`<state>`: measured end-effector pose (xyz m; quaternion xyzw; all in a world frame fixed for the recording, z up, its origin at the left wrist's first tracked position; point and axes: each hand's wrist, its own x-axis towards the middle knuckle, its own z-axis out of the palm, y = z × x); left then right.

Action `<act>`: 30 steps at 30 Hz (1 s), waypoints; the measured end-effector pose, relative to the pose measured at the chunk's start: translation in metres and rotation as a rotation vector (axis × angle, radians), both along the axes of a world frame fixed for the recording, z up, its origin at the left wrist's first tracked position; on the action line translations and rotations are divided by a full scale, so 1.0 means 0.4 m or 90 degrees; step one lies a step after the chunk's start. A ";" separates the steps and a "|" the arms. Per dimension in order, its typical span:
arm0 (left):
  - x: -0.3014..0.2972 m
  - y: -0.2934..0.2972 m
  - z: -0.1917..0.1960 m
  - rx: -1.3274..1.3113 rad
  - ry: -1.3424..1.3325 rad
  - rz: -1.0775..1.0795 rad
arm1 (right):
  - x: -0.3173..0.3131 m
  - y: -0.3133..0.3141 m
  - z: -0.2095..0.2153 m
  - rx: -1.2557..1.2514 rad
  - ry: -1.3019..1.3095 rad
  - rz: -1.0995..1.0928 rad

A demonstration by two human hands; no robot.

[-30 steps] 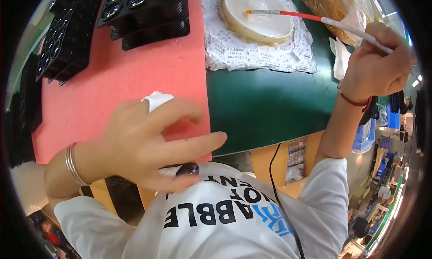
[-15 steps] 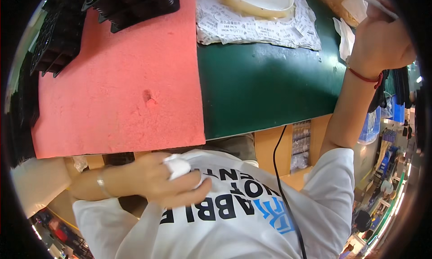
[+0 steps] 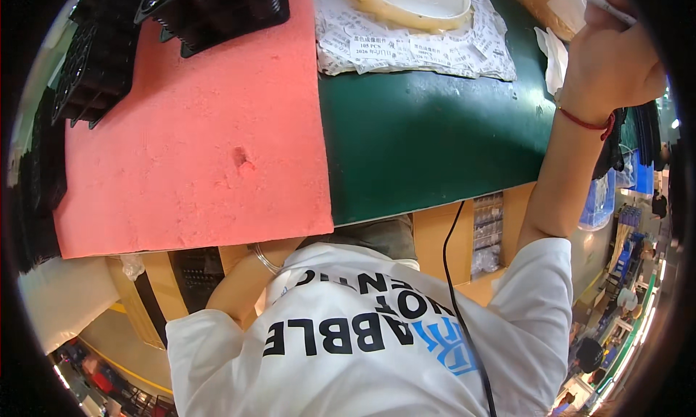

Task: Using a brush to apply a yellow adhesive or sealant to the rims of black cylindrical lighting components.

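At the far right my right hand is raised, closed around a slim pale stick that looks like a pen or tool handle. A red cord bracelet circles that wrist. My left hand is mostly hidden past the table's near edge and against my shirt. Only its wrist, with a silver bangle, and a bit of the hand show, so its fingers cannot be seen. A round pale yellow dish with whitish contents rests on a white printed packet at the back.
Pink foam covers the table's left part; the right part is a green surface. Black plastic trays stand at the back left. Near my right hand are crumpled white paper and a brown-orange bag. A black cable hangs over my front.
My left hand has moved from in front of my shirt, where it held a small white thing, to the table's near edge, mostly out of sight. My right hand stays raised with the stick.
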<state>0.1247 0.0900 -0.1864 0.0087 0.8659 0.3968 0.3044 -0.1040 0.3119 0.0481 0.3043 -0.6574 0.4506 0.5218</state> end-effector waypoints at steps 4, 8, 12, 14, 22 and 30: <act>-0.025 0.010 -0.039 -0.004 0.130 0.005 | -0.003 0.015 0.001 0.004 0.027 -0.009; -0.039 0.015 -0.069 -0.027 0.276 0.012 | -0.024 0.030 -0.008 -0.131 -0.053 0.079; -0.026 0.002 0.013 0.077 0.228 0.092 | -0.004 0.031 0.010 -0.089 -0.076 0.137; -0.014 -0.008 0.197 0.072 0.132 0.111 | -0.012 0.018 -0.018 -0.104 -0.082 0.152; -0.049 -0.128 0.554 -0.085 0.503 -0.059 | -0.006 0.016 -0.010 -0.095 -0.100 0.129; -0.295 -0.179 0.563 -0.136 0.539 -0.137 | 0.011 0.008 0.002 -0.060 -0.109 0.137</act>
